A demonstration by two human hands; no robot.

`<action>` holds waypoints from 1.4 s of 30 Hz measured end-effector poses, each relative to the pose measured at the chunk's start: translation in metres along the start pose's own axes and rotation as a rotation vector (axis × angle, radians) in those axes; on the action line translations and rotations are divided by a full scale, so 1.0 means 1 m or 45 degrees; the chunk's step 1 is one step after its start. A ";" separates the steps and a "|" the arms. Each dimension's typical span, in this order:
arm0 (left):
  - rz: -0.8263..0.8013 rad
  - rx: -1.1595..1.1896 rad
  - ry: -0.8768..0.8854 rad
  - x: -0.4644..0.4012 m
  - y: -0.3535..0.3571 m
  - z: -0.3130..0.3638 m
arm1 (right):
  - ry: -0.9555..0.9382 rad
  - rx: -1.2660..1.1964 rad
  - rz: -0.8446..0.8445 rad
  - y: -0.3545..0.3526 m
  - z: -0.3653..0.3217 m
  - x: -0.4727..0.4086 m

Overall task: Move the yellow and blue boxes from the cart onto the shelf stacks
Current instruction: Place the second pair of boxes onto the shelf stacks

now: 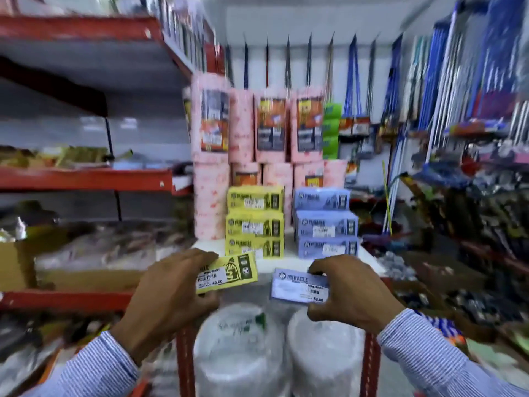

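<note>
My left hand (171, 290) grips a yellow box (229, 273) by its left end, label facing me. My right hand (352, 290) grips a blue box (294, 285) by its right end. Both boxes hang in the air just in front of a white shelf top (286, 263). On that shelf stands a stack of three yellow boxes (254, 222) and, to its right, a stack of three blue boxes (326, 222). The held yellow box is below and in front of the yellow stack, the held blue box below and in front of the blue stack.
Pink wrapped rolls (257, 130) stand stacked behind the two stacks. Two packs of white plates (274, 353) sit under my hands. Red-edged shelving (86, 179) runs along the left. Brooms and mops (429, 96) hang at the back and right. The picture is blurred.
</note>
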State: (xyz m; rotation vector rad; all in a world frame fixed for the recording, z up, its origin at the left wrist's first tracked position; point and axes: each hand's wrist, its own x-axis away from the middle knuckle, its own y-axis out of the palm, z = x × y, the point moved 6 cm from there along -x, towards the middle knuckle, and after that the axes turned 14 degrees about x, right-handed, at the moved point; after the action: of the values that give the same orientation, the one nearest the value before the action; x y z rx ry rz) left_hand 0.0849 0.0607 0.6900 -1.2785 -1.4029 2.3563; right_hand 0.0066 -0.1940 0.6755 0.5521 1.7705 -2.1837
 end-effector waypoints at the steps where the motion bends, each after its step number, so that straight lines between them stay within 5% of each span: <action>1: 0.031 0.018 0.026 -0.012 -0.007 0.003 | 0.027 0.015 0.061 -0.015 0.008 -0.007; 11: 0.181 0.183 0.270 -0.119 -0.008 0.021 | 0.178 0.152 0.347 -0.070 0.063 -0.074; 29: 0.147 0.184 0.310 -0.169 0.041 0.006 | 0.262 0.104 0.309 -0.025 0.099 -0.114; 42: 0.250 0.314 0.322 -0.150 0.053 -0.027 | -0.165 0.191 0.642 0.021 -0.053 -0.146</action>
State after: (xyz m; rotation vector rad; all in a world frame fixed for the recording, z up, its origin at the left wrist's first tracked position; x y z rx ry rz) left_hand 0.2156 -0.0228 0.7335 -1.6317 -0.9208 2.2913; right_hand 0.1517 -0.1509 0.7143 0.7738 1.2393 -1.9485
